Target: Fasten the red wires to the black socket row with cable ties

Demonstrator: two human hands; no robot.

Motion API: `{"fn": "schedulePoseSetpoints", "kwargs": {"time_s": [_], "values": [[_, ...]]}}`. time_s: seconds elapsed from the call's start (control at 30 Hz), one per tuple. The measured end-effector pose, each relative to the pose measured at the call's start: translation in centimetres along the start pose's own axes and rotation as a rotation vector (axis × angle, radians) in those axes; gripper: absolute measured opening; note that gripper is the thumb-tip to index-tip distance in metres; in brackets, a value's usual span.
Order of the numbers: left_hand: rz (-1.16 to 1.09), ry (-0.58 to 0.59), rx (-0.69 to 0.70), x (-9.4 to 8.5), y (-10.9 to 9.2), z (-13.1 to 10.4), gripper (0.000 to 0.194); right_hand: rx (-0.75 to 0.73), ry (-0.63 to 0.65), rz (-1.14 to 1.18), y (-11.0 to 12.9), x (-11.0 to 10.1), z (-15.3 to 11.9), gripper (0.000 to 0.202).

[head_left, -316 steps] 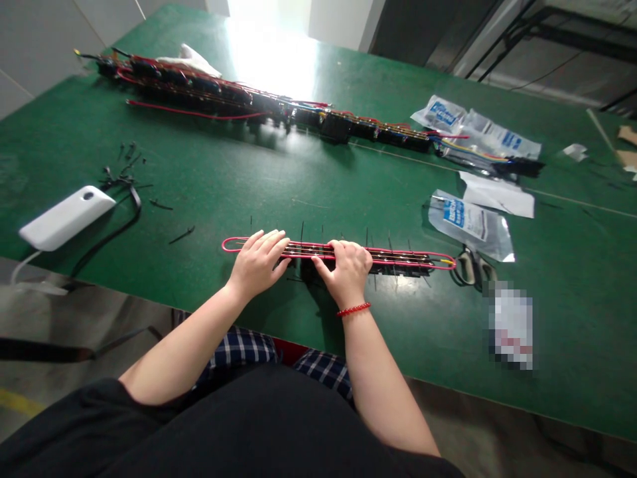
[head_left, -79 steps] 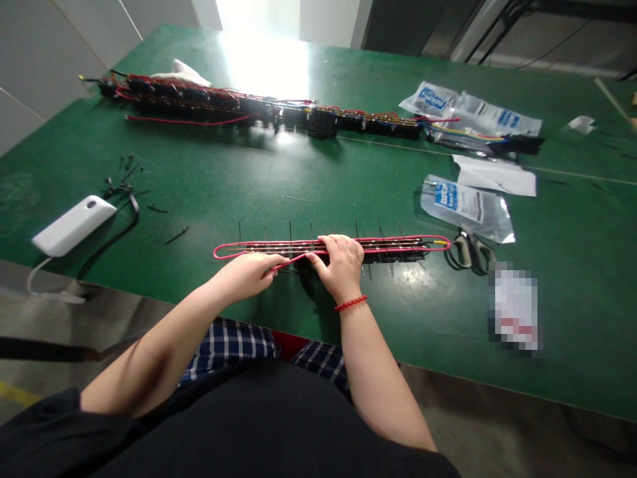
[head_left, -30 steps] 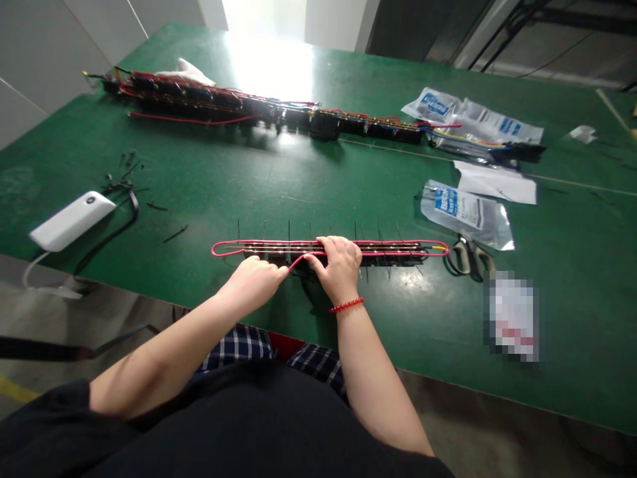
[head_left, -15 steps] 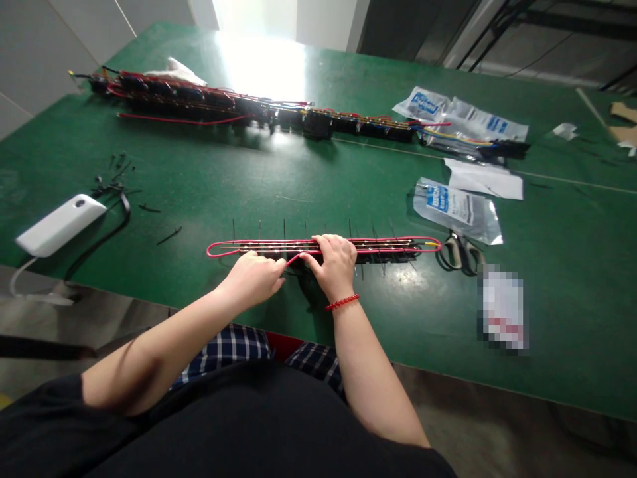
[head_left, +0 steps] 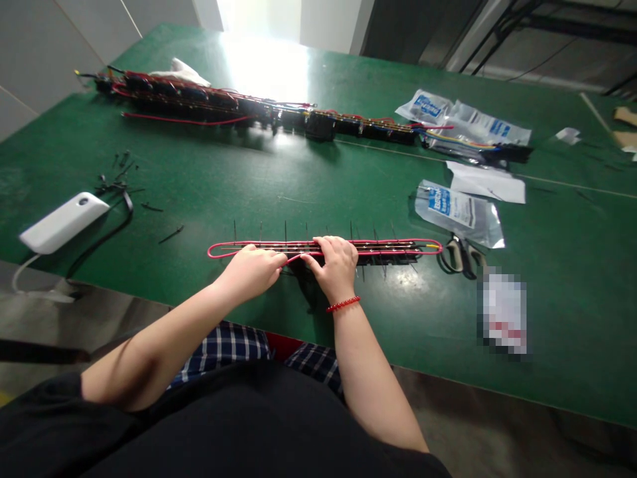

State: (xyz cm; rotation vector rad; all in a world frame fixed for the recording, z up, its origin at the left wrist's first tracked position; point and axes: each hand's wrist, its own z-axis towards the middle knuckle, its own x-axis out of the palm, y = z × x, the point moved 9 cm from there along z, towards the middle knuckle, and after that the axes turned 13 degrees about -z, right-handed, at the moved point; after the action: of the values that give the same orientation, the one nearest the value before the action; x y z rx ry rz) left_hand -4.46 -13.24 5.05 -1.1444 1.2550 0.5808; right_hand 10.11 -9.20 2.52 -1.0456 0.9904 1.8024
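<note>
A long black strip assembly lies across the near part of the green table, with thin black cable ties sticking out along both sides. Red wire runs along it in a long loop that extends past both ends. My left hand is closed on the loose stretch of red wire at the middle of the near side. My right hand, wearing a red bead bracelet, grips the strip and its wires just right of that, thumb on the near edge and fingers over the top. The palms hide part of the strip.
Scissors lie by the strip's right end, near plastic bags. A white device with a cord and scattered black cable ties are at left. Larger wired assemblies stretch across the back of the table.
My left hand has shifted slightly up towards the strip, bringing the held red wire closer to it. My right hand stays in place. The whole view has shifted a little.
</note>
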Motion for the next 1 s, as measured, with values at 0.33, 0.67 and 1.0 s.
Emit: {"fn": "schedulePoseSetpoints", "kwargs": {"time_s": [0.33, 0.67, 1.0], "values": [[-0.199, -0.163, -0.106, -0.9, 2.0, -1.3, 0.021, 0.002, 0.008, -0.017, 0.2, -0.2, 0.0, 0.048], [-0.311, -0.325, -0.163, -1.6, 2.6, -1.3, 0.017, 0.01, 0.001, 0.0, 0.2, -0.4, 0.0, 0.045], [-0.351, -0.332, -0.34, -1.3, 3.7, -0.9, 0.012, -0.005, 0.029, -0.035, 0.5, -0.3, 0.0, 0.046]]}}
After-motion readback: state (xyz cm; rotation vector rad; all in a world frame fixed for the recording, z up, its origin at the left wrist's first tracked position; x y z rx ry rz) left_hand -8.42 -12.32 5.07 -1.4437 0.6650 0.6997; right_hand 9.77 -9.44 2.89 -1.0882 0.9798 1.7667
